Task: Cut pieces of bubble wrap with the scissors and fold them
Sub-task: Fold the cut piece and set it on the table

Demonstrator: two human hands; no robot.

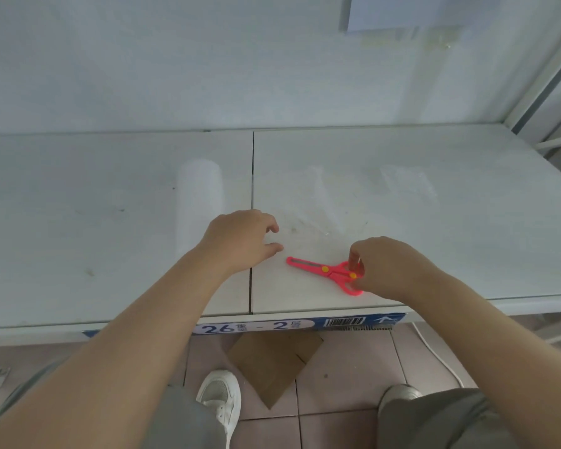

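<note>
Pink scissors with yellow rivets lie flat on the white table, blades closed and pointing left. My right hand is on their handles at the right end, fingers curled around the loops. My left hand hovers just left of the blade tip, fingers apart, holding nothing. A roll of bubble wrap lies on the table behind my left hand. A clear sheet of bubble wrap spreads from the roll to the right, faint against the table, and a separate clear piece lies further right.
A seam splits the table top into two panels. A blue label strip runs along the front edge. Below are a tiled floor, a brown cardboard piece, a white cable and my shoes. A metal rack post rises at the right.
</note>
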